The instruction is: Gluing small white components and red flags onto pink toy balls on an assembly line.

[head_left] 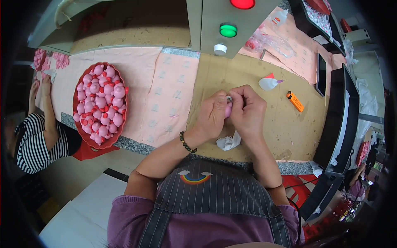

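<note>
Both hands meet above the brown board [206, 78] in front of me. My left hand [211, 118] has its fingers closed round a small pink figure part [228, 110], which is mostly hidden between the hands. My right hand [249, 115] pinches the same part from the other side. A small pale bit with a dark spot [228, 98] shows at its top, too small to name. Just below the hands lies a crumpled white cloth [228, 142]. To the right are a small white squeeze bottle [268, 84] with a purple tip and an orange lighter [295, 102].
A red scalloped tray [125, 109] heaped with pink and red figure parts stands on pink cloth [140, 82]. Ahead rises a grey machine housing [211, 25] with red and green buttons. Black trays [337, 120] line the right. Another person [45, 132] works at far left.
</note>
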Demonstrator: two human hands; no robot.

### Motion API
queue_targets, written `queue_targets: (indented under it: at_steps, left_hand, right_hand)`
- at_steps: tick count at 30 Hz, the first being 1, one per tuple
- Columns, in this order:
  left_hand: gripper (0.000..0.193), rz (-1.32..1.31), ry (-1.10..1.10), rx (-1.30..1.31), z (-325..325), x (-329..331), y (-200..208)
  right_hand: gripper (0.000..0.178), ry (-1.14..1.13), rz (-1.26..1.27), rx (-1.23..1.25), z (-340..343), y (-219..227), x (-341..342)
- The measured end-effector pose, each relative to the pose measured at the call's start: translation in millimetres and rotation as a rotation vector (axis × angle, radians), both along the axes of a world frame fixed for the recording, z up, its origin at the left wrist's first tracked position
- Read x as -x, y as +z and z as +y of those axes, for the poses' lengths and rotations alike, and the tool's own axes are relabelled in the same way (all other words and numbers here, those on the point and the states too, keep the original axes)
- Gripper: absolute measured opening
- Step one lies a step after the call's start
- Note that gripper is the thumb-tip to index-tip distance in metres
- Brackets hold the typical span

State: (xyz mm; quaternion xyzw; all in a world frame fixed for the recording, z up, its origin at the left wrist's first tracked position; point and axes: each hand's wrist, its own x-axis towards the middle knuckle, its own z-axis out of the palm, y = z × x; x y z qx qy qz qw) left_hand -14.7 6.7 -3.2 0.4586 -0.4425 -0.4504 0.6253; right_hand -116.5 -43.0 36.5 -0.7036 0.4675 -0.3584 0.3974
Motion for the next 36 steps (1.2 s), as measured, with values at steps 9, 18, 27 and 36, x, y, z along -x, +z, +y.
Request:
queue_targets:
  at_steps: [9, 18, 27, 36]
  left_hand:
    - [0.039, 0.345, -0.134, -0.062, -6, -1, 5]
    - [0.033, 0.525, -0.151, -0.079, -10, -6, -1]
    - [0.039, 0.769, -0.167, -0.290, -11, -10, 4]
    - [0.036, 0.795, -0.150, -0.337, -11, -10, 3]
  right_hand:
    - [0.008, -0.084, -0.410, -0.285, 3, -6, 6]
    - [0.008, -0.068, -0.481, -0.281, 3, -12, 4]
    - [0.006, -0.071, -0.496, -0.207, 3, -21, 8]
    - [0.009, 0.074, -0.361, -0.065, 0, -13, 8]
